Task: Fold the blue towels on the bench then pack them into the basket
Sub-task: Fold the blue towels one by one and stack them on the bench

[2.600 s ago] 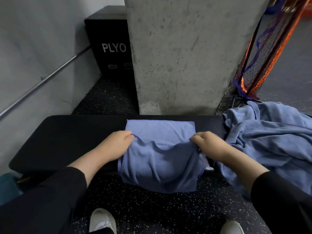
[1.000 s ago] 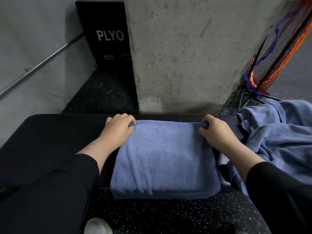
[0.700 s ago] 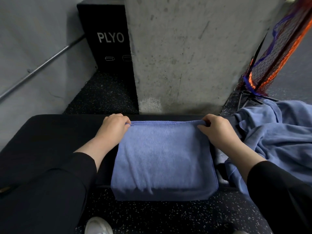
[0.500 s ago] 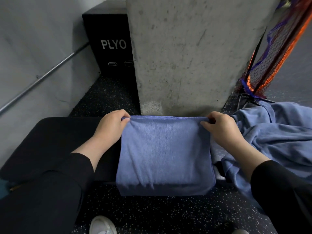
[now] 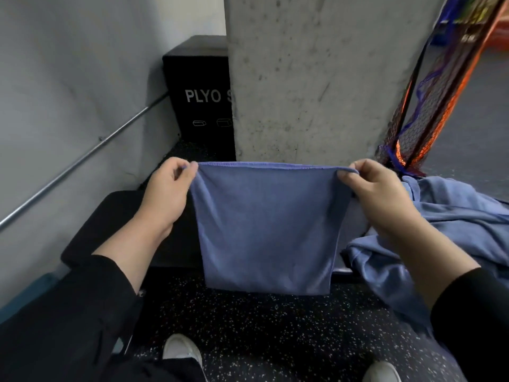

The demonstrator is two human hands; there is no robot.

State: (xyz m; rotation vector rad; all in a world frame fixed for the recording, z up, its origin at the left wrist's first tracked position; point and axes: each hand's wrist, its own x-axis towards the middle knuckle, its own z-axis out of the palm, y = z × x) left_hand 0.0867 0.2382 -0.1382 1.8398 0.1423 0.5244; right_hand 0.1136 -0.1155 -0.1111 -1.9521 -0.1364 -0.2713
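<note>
Left hand (image 5: 165, 194) and right hand (image 5: 380, 197) each pinch a top corner of the folded blue terry towel (image 5: 264, 230), which hangs flat between them, clear of the black padded bench (image 5: 110, 224) below. Just right of the right hand, a heap of loose blue towels (image 5: 454, 216) lies on the bench, and a grey concrete pillar (image 5: 316, 78) stands behind.

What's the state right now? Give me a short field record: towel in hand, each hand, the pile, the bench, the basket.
towel in hand: folded blue towel, hanging by its top edge, lifted off the bench
left hand: pinches the top left corner
right hand: pinches the top right corner
pile: unfolded blue towels heaped on the right
bench: black, bare part to the left
basket: not clearly in view
</note>
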